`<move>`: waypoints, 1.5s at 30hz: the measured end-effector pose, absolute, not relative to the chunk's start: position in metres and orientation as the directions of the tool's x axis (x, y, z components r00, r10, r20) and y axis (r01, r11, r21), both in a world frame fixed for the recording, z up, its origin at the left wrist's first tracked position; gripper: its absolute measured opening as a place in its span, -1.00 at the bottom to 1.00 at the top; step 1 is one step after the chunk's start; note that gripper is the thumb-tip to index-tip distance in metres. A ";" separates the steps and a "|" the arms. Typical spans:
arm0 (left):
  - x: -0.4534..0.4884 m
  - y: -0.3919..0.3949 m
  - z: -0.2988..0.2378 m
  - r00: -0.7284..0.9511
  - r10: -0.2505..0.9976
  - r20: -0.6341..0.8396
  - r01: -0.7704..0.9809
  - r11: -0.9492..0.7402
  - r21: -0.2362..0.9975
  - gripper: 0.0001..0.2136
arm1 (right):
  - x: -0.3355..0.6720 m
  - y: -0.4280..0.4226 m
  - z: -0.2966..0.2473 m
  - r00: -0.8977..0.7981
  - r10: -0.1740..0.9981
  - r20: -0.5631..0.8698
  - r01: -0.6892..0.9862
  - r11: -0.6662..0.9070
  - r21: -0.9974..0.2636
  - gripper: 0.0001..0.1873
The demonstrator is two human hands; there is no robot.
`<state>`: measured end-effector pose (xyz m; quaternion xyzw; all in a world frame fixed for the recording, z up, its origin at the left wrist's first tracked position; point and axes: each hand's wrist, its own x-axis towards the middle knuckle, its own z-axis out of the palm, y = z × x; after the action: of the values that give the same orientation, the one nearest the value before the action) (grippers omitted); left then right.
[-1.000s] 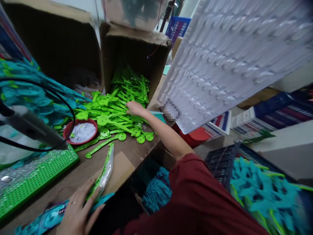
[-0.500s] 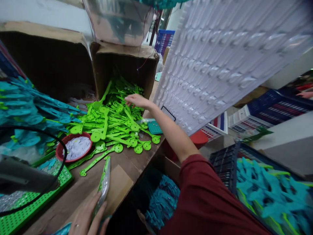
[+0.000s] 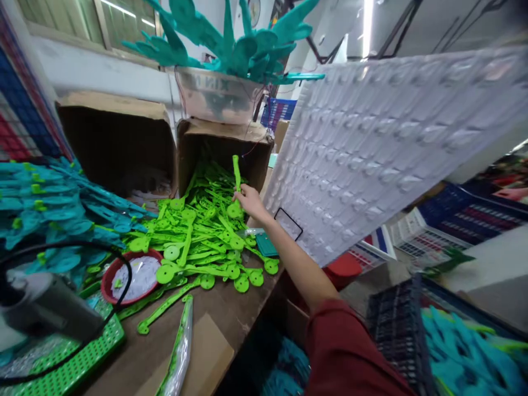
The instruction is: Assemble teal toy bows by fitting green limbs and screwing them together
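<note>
My right hand [image 3: 249, 199] is stretched far over the bench, fingers pinched on a bright green plastic strip [image 3: 236, 181] that stands upright out of the heap. The heap of green strips with round ends [image 3: 198, 236] spills from an open cardboard box [image 3: 223, 146] lying on its side. My red sleeve [image 3: 346, 352] fills the lower right. My left hand is out of the picture. A clear bag with green parts [image 3: 179, 352] lies at the bench's near edge.
A red bowl of white bits [image 3: 132, 278] sits left of the heap. Teal plastic leaves [image 3: 53, 203] pile up at left, beside a second cardboard box [image 3: 119, 143]. A white blister sheet [image 3: 383, 143] hangs at right. A green pegboard tray [image 3: 82, 352] and black cable [image 3: 61, 250] lie near left.
The view has tipped upward. My right hand has closed on one green strip and lifted it upright. My left hand, which rested on the clear bag, has dropped out of view.
</note>
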<state>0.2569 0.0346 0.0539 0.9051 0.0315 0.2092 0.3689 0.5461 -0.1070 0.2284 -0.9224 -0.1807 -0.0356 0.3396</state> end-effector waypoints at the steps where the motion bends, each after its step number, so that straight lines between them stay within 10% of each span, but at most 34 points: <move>1: 0.242 0.028 0.056 0.910 0.282 0.305 -0.042 -0.669 0.742 -0.42 | 0.522 -0.107 0.221 0.911 0.380 0.158 0.386 -0.652 -0.653 -0.70; 6: 0.162 -0.015 0.090 0.869 0.488 -0.079 0.138 -0.086 0.987 -0.52 | 0.373 -0.107 0.156 0.521 0.847 -0.104 0.037 -0.145 -0.989 -0.70; 9: 0.147 -0.015 0.107 0.886 0.404 -0.227 0.226 0.051 0.973 -0.64 | 0.315 -0.113 0.126 0.511 0.858 -0.052 0.055 -0.093 -0.994 -0.63; 12: 0.140 0.004 0.110 0.818 0.513 -0.261 0.322 -0.031 0.946 -0.60 | 0.292 -0.112 0.112 0.526 0.797 0.297 0.588 -0.089 -0.804 -0.30; 15: 0.138 0.018 0.113 0.776 0.602 -0.188 0.307 -0.101 0.946 -0.67 | 0.282 -0.103 0.112 0.116 0.911 0.397 0.867 0.102 -0.488 -0.30; 24: 0.120 0.032 0.101 0.878 0.479 -0.008 0.243 -0.430 0.869 -0.68 | 0.280 -0.101 0.114 0.103 0.958 0.266 0.910 0.018 -0.415 -0.38; 32: 0.094 0.036 0.047 0.897 0.216 0.384 -0.009 -0.863 0.506 -0.50 | 0.278 -0.082 0.085 0.111 0.992 -0.057 0.913 -0.125 -0.388 -0.37; 45: 0.103 0.037 0.032 0.902 0.174 0.394 0.009 -0.922 0.386 -0.49 | 0.283 -0.075 0.080 0.044 0.996 -0.080 0.934 -0.069 -0.350 -0.28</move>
<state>0.1028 0.0365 0.0323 0.9564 0.0479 0.2158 0.1910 0.2831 -0.0751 0.0805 -0.7152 -0.6747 0.1516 0.1016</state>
